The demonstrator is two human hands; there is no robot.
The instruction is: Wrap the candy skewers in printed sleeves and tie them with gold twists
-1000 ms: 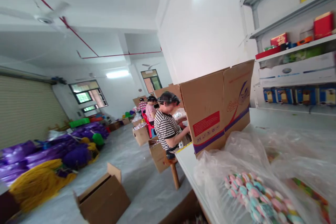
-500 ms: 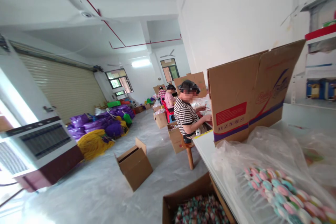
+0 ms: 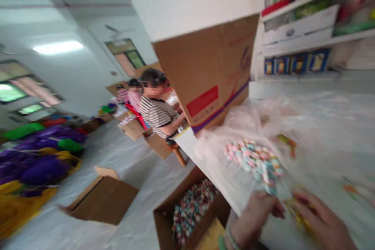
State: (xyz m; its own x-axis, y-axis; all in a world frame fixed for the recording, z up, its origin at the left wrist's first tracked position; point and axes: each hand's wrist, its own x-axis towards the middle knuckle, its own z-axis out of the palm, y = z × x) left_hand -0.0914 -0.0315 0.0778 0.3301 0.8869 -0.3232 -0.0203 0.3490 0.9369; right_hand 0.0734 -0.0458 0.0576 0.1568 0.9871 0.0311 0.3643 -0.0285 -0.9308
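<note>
Low in the right of the view, my left hand (image 3: pixel 259 211) is closed around the lower end of a wrapped pastel marshmallow lollipop (image 3: pixel 269 181). Beside it, my right hand (image 3: pixel 325 218) has its fingers curled on shiny gold twist ties (image 3: pixel 303 220). Motion blur softens both hands, and the lollipop's stick is hidden by my left fingers. Just beyond, a pile of pink, blue and white marshmallow lollipops (image 3: pixel 249 154) lies on a clear plastic sheet (image 3: pixel 211 142) on the white table (image 3: pixel 216 177).
An upright cardboard sheet (image 3: pixel 205 70) stands on the table. Below its left edge is a carton (image 3: pixel 164 218) full of wrapped candies. Another carton (image 3: pixel 108 199) sits on the floor. A co-worker in a striped shirt (image 3: pixel 150 113) sits beyond the cardboard. Shelves (image 3: pixel 299 47) line the right.
The view has swung right and down. Both my hands have come into sight, with a lollipop and gold ties in them. More of the table and shelves shows.
</note>
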